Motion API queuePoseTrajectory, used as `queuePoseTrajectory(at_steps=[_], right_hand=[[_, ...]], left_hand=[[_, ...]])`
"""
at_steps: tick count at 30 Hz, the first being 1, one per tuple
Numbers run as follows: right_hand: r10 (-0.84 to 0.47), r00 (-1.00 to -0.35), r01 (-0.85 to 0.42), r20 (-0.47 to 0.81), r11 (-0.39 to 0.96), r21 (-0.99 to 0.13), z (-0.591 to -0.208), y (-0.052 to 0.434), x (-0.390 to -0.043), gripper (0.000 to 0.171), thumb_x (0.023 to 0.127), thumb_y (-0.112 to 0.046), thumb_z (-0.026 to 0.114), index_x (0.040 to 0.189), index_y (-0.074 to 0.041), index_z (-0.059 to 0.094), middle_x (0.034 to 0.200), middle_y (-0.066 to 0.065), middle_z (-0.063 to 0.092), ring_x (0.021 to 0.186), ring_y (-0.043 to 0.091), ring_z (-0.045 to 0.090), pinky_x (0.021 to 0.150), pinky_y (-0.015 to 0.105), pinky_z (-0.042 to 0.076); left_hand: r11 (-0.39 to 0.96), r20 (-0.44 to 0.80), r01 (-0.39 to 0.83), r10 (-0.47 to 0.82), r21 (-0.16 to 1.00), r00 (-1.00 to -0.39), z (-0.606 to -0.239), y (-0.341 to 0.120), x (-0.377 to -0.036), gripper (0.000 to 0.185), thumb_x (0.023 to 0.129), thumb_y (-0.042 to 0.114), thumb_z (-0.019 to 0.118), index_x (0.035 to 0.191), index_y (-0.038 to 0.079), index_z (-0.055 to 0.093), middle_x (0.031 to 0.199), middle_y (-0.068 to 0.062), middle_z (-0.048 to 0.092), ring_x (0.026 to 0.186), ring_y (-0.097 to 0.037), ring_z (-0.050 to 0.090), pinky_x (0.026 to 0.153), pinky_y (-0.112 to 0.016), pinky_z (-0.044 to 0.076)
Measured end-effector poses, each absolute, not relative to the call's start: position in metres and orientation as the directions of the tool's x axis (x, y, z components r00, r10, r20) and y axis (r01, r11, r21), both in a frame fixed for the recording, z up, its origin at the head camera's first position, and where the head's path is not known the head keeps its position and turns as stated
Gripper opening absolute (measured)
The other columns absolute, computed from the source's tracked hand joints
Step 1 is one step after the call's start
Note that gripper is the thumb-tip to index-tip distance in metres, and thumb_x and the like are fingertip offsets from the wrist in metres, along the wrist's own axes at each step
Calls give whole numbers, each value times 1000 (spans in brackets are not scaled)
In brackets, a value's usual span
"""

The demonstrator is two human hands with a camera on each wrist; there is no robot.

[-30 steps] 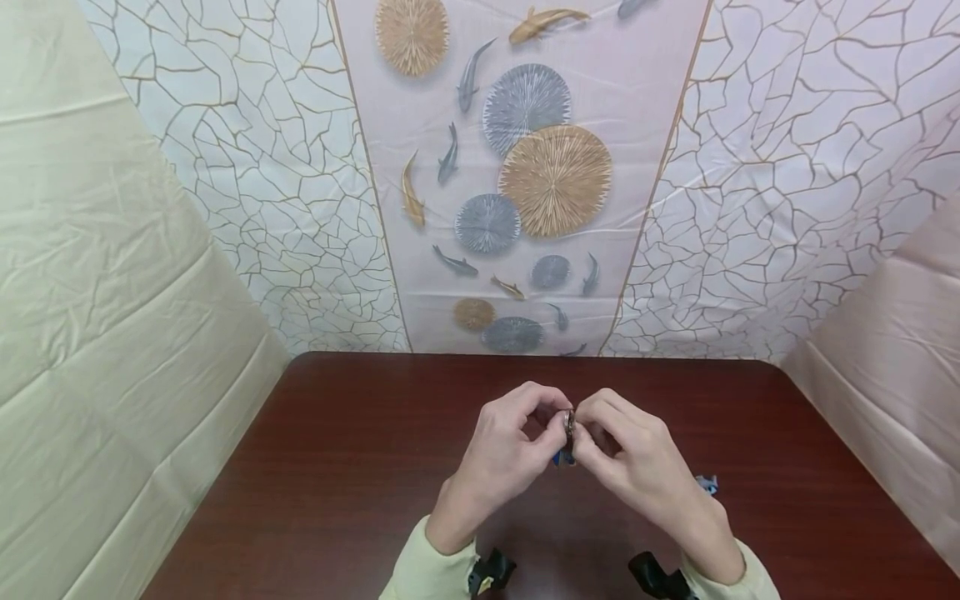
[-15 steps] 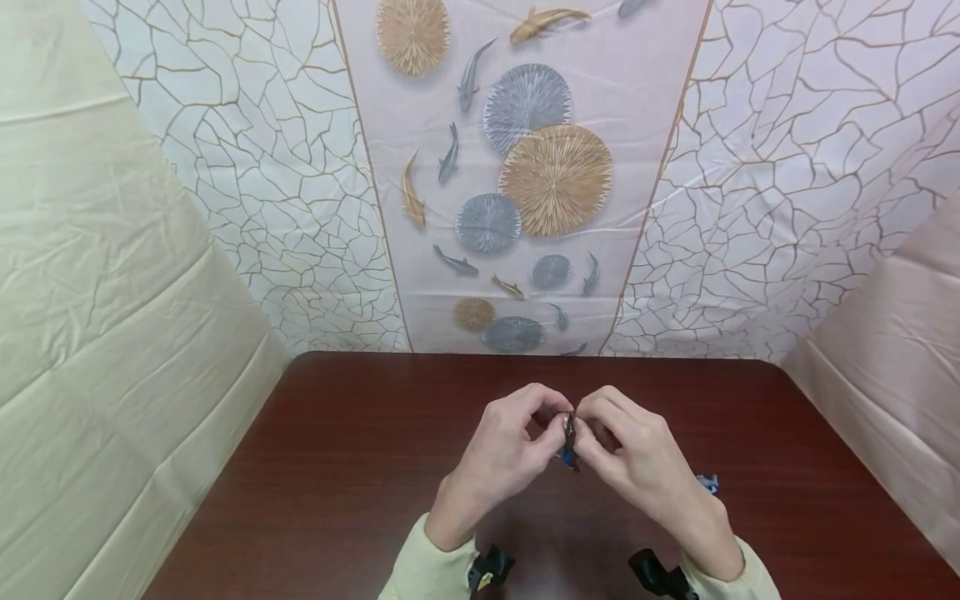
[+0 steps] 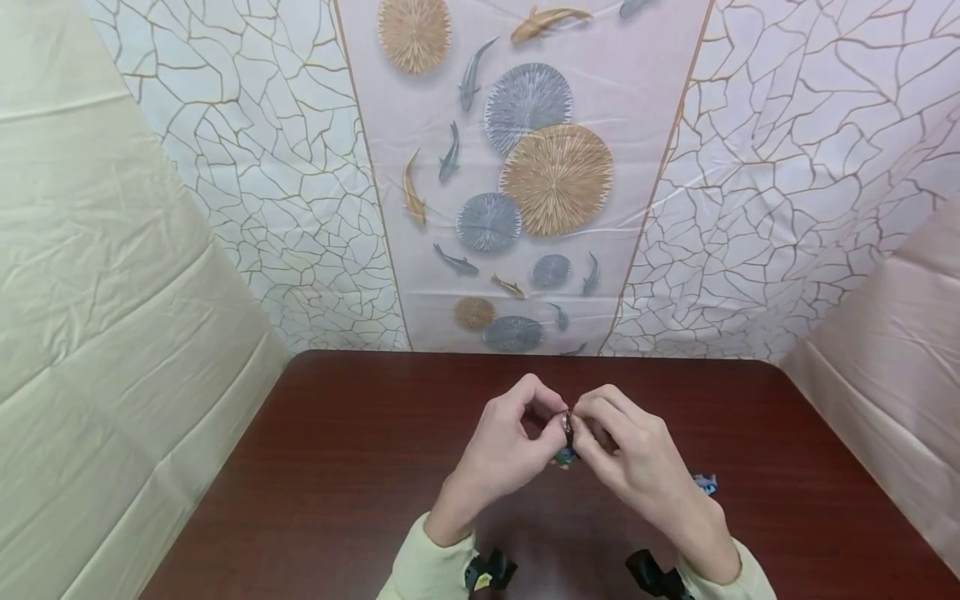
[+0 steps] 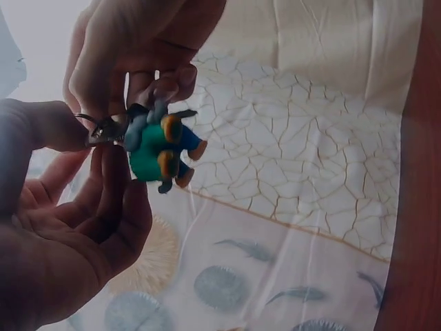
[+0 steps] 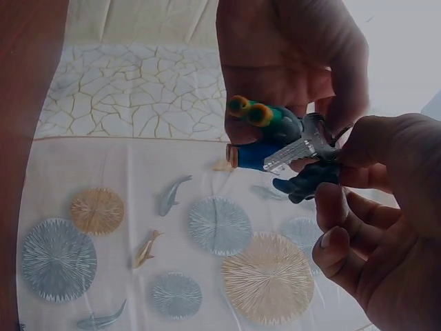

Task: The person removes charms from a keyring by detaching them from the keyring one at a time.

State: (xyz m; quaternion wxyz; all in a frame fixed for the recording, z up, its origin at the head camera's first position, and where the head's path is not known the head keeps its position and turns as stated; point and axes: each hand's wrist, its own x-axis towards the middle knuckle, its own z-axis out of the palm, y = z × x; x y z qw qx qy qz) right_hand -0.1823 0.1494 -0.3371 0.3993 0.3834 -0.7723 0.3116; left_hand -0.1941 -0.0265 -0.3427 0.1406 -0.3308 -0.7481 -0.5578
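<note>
Both hands meet above the middle of the dark red table (image 3: 337,467). My left hand (image 3: 557,423) and my right hand (image 3: 582,427) pinch a small metal key ring (image 3: 567,422) from either side. Below the ring dangles a little toy figure (image 3: 564,456). The left wrist view shows the toy figure (image 4: 162,148) as teal and blue with orange ends, hanging beside the key ring (image 4: 103,128), which my left thumb presses. In the right wrist view a silver key (image 5: 296,153) lies against the toy figure (image 5: 262,134), with a dark charm (image 5: 310,181) under it.
A small blue and white object (image 3: 705,482) lies on the table just right of my right wrist. Patterned sheets with fish and round shapes (image 3: 525,167) hang behind the table, and plain sheets close off both sides.
My hands have stayed in place over the table, fingers shifting slightly on the ring. The dangling toy has turned a little, and my left forefinger has lifted.
</note>
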Motion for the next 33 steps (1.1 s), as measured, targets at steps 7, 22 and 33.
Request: queuePoseTrajectory(at_steps=[7,22,33], right_hand=[[-333,-377,-841,864,514,-169,-335,149,-182,18,95,-17,52,89,-9,67,90,-5,60,63,1,44,56,6,34],[-367,-371,-852,853,501,-155,-335,148,-178,26,101,-25,48,90,-11,66,92,-6,60,64,-2,43,56,6,35],[-375,-380,-853,846,496,-163,-335,148,-177,21,99,-22,49,89,-11,65,90,-8,58,64,-4,42,56,4,33]], left_hand=[[150,546,624,361,767,-757,-343,-27,-195,16,90,1,63,98,11,55,86,-4,65,74,-5,60,67,-20,53],[189,537,625,363,758,-761,-341,-29,-196,17,83,0,61,91,14,57,76,2,61,65,-2,53,58,-19,48],[216,554,628,319,747,-769,-342,-30,-196,13,85,1,64,92,12,62,77,0,64,65,-2,54,59,-20,50]])
